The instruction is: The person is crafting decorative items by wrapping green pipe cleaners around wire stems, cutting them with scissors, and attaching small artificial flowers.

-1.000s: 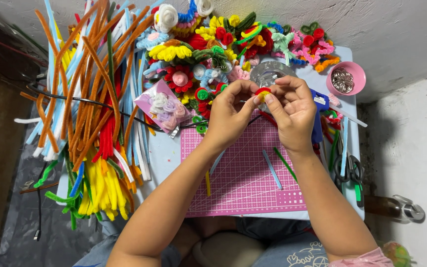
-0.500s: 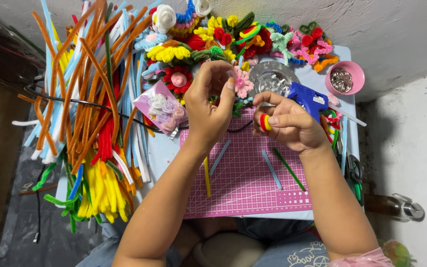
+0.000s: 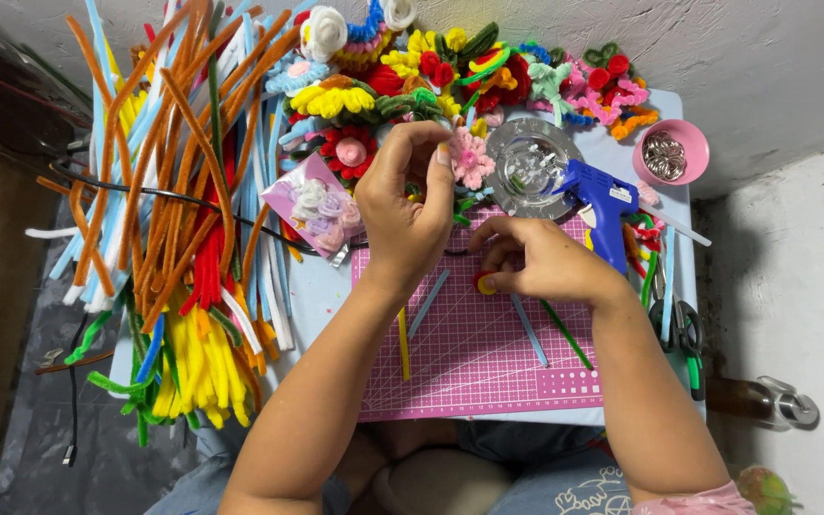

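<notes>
Coil (image 3: 484, 282): small red-and-yellow pipe-cleaner piece, pinched in right hand (image 3: 541, 262) grip on the pink mat (image 3: 488, 367), near its 12 o'clock edge. I judge it part-made. Left hand (image 3: 410, 205) raised, fingers curled; contents unclear.

Two bare hands work over one pink gridded cutting mat (image 3: 488, 362). One blue glue gun (image 3: 601, 200) lies at the right, beside one round clear glass dish (image 3: 526, 162). One pink bowl of metal rings (image 3: 674, 153) sits far right. One clear packet of small pastel flowers (image 3: 315, 212) lies left of the mat. One pair of green-handled scissors (image 3: 687, 334) rests at the right edge.
</notes>
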